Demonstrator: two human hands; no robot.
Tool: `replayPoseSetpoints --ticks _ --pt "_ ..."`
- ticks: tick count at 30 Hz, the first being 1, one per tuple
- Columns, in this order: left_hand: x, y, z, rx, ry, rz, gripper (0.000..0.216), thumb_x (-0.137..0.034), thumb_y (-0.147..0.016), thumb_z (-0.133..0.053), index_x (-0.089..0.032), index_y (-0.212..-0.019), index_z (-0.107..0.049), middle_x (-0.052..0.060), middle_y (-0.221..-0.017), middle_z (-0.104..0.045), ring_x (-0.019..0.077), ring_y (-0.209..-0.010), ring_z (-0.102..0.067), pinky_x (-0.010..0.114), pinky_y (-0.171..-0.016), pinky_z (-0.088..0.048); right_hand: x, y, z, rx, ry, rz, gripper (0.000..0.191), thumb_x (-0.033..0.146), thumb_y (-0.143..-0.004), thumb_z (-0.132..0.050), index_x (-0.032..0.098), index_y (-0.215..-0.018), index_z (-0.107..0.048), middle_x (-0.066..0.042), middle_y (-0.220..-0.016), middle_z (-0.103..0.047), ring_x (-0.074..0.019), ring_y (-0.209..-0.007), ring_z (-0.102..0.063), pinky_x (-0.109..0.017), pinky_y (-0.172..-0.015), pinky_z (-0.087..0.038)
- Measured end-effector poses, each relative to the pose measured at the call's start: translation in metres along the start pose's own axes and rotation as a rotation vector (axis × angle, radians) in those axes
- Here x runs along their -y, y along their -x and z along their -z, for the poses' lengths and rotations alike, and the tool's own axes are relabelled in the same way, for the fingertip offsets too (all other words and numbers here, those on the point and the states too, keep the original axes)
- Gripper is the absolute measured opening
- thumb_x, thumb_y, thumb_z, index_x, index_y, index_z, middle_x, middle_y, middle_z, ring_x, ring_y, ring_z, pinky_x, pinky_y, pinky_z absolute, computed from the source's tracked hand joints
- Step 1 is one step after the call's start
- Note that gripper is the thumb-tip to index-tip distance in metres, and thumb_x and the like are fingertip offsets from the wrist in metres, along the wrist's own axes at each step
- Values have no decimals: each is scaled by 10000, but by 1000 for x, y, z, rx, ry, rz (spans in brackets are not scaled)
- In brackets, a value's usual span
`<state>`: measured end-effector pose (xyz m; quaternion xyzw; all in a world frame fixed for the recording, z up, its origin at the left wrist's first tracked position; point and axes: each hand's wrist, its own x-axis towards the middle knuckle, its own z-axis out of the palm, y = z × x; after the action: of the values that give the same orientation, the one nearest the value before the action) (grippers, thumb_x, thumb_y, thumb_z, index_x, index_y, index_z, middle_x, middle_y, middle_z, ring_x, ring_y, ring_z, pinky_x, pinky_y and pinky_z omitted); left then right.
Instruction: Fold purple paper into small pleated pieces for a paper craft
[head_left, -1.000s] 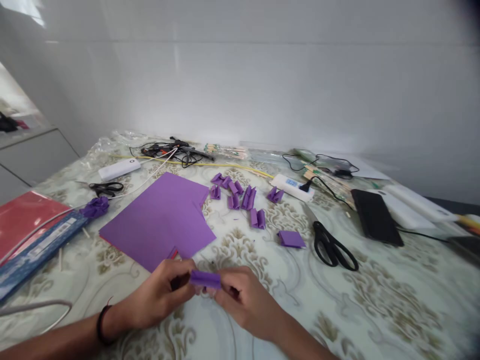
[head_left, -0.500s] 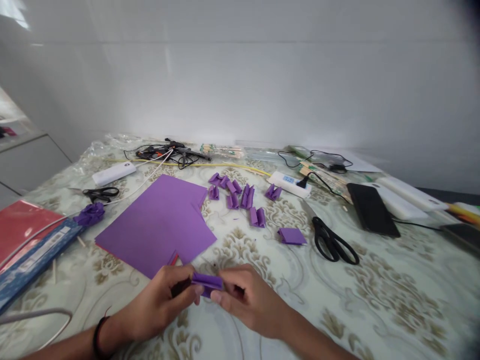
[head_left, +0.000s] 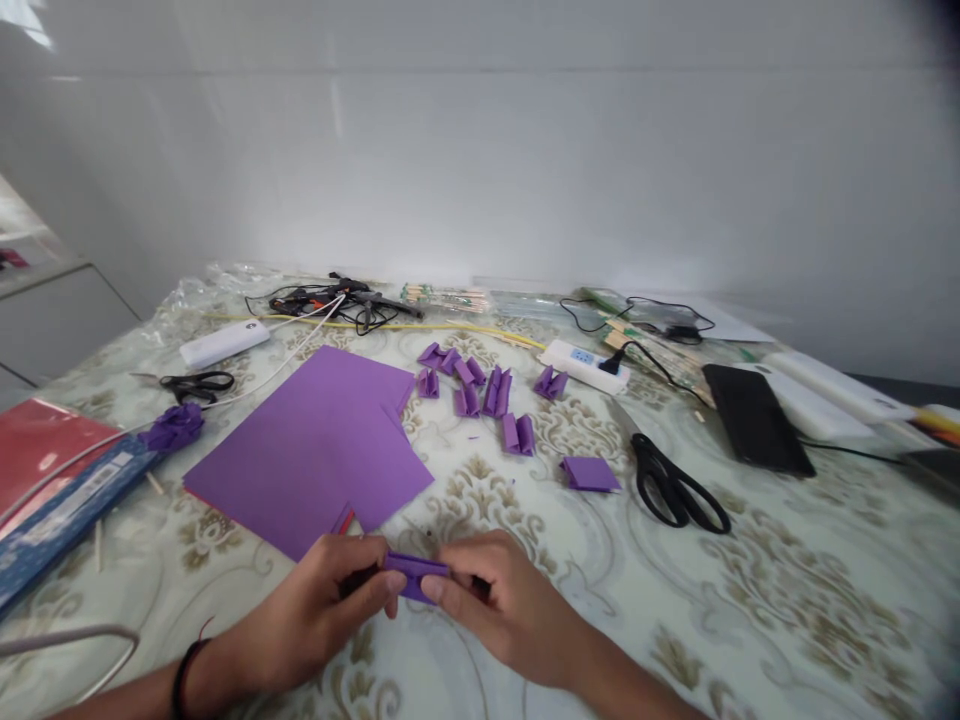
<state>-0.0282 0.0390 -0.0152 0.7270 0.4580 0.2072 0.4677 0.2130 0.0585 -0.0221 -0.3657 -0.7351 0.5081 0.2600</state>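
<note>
Between my two hands, low in the middle of the view, is a small piece of folded purple paper (head_left: pixel 415 567). My left hand (head_left: pixel 330 605) pinches its left end, thumb in front and fingers behind. At the other end my right hand (head_left: pixel 510 610) grips it the same way, its thumb pressed on the front fold. Just beyond my left hand lie large purple paper sheets (head_left: pixel 315 440), with a bit of red at the edge. Several small folded purple papers (head_left: pixel 517 434) are scattered past my hands, and a flatter folded purple piece (head_left: pixel 590 473) lies to the right.
Black-handled scissors (head_left: pixel 671 485) lie at right beside a black phone (head_left: pixel 756 420). Behind them is a white power strip (head_left: pixel 585 366) with a plug in it. Smaller scissors (head_left: pixel 196 385), crumpled purple paper (head_left: pixel 172 428) and a blue-edged packet (head_left: pixel 75 515) are at left. Cables (head_left: pixel 352 302) tangle at the back.
My right thumb has moved further onto the front of the folded purple paper, which has tipped slightly. Both hands keep their hold. The view has shifted a little.
</note>
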Motion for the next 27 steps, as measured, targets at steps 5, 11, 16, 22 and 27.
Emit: replayPoseSetpoints --ticks 5,11,16,22,27 --pt "4 -1 0 12 -5 22 427 -493 -1066 -541 -173 -823 -685 9 -736 -613 157 -702 -521 257 -645 -387 0 0 0 3 -17 -12 565 547 -1012 -634 216 -625 -390 72 -568 -319 -100 -523 -338 -271 -516 -228" --pt "-1 0 1 18 20 32 464 -505 -1082 -483 -172 -825 -679 -4 -721 -551 151 -681 -481 260 -633 -372 -3 0 -1 -2 -8 2 546 518 -1019 -638 210 -633 -404 70 -569 -319 -100 -528 -340 -272 -522 -219" --pt "-4 1 3 43 48 39 490 -518 -1086 -463 -168 -815 -673 -12 -699 -512 147 -667 -465 262 -636 -371 -3 0 0 8 23 23 525 471 -1031 -611 212 -633 -389 67 -576 -318 -102 -534 -341 -276 -532 -226" --pt "-5 -1 4 44 28 33 523 -539 -1080 -467 -169 -775 -675 -11 -668 -499 149 -659 -475 263 -645 -375 -2 -1 1 24 44 43 509 419 -1033 -570 222 -623 -343 72 -558 -291 -100 -509 -314 -278 -517 -221" --pt "-5 1 1 -2 -20 15 555 -552 -1077 -483 -168 -727 -680 4 -662 -555 152 -665 -523 261 -658 -386 -4 -1 -2 -7 50 91 490 415 -1007 -595 223 -628 -350 76 -539 -324 -93 -490 -333 -264 -511 -242"
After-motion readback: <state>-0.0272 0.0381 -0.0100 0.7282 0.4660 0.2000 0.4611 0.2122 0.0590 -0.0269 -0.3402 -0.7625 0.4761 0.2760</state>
